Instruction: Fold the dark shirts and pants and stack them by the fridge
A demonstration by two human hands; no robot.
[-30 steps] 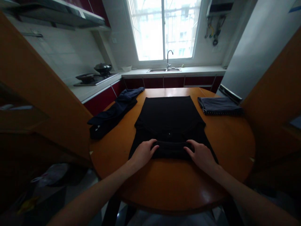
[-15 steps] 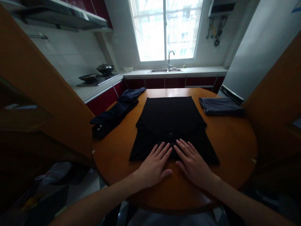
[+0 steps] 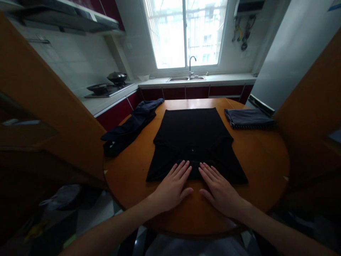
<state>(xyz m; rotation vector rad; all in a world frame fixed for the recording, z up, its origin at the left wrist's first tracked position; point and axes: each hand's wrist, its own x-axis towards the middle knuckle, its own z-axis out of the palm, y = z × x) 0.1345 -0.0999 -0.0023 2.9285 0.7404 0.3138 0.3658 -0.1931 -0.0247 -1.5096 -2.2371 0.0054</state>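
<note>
A black garment (image 3: pixel 194 137) lies spread flat on the round orange wooden table (image 3: pixel 263 160), its near part folded over. My left hand (image 3: pixel 172 185) rests flat and open on the garment's near edge, fingers stretched out. Beside it, my right hand (image 3: pixel 217 188) lies flat and open on the same edge, fingers pointing away from me. Both hands hold nothing and sit close together at the middle of the near hem.
A dark blue garment (image 3: pixel 131 126) lies crumpled at the table's left, hanging over the edge. A folded grey cloth (image 3: pixel 247 118) sits at the far right. Beyond are a counter with a sink (image 3: pixel 186 78), a stove with pans (image 3: pixel 108 87) and a window.
One second ago both hands were curled on the rolled near edge, set apart. They have since flattened out, come together at the middle and drawn slightly toward me.
</note>
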